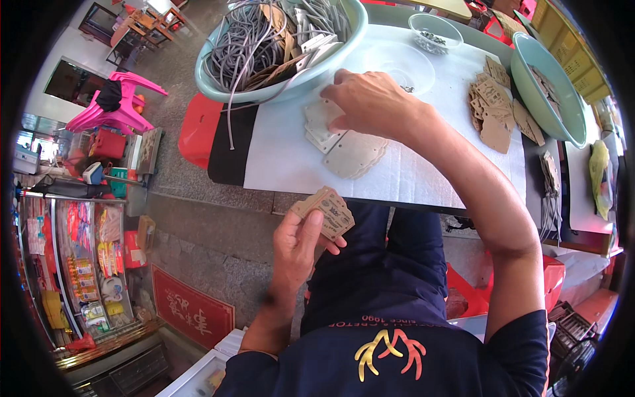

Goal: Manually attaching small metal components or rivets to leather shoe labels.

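Observation:
My left hand [299,241] is closed on a small stack of brown cardboard cards [324,210], held just off the table's front edge with the thumb on top. Dark print marks the upper card. Over the white-covered table, my right hand [374,106] is above a spread of pale grey cards with small holes [357,155]. Its thumb and fingers are apart, and the thumb is close to the grey cards; whether it touches them I cannot tell. Just beyond those fingers stands a light blue basin [357,49] heaped with grey cords and more cards.
A shallow clear dish [423,66] and a clear bowl [453,43] hold small metal parts. Brown cards [493,112] lie in a loose pile on the right, beside a green basin [575,129]. A red stool [197,135] stands under the table's left end.

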Demonstrator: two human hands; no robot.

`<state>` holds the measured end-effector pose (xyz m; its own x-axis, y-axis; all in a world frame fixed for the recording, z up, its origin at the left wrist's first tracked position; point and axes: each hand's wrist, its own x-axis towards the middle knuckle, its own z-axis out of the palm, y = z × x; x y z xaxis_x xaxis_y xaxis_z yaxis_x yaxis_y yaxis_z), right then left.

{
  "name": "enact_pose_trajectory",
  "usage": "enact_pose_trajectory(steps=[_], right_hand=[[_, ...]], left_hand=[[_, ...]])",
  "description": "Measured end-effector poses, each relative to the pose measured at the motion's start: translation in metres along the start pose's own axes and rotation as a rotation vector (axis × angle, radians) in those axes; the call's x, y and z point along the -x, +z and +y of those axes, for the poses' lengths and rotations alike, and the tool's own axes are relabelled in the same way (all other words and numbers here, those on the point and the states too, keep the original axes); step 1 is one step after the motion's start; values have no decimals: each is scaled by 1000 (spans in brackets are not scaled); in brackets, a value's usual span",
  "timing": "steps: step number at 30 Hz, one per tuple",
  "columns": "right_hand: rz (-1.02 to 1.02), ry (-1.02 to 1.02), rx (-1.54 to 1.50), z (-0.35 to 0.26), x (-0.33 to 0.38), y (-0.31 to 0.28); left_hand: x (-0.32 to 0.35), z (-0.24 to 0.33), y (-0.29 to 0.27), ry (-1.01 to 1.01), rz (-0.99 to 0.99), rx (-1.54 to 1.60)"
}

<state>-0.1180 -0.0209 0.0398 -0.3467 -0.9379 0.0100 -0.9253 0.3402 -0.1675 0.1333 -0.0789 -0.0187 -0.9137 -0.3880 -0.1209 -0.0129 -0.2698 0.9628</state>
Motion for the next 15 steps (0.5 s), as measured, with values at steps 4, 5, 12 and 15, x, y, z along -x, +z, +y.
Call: enact_pose_trajectory(steps=[4,5,12,15], right_hand=[[-10,8,-3,0,0,-3],[32,27,-23,1,0,-3],[288,-34,-78,1,15,0],[477,-80,-193,2,35,1]], left_hand=[[-2,0,-2,2,24,-11],[-2,0,-2,2,22,-10],[-3,3,-2,49,28,-12],[-5,7,0,78,46,-34]])
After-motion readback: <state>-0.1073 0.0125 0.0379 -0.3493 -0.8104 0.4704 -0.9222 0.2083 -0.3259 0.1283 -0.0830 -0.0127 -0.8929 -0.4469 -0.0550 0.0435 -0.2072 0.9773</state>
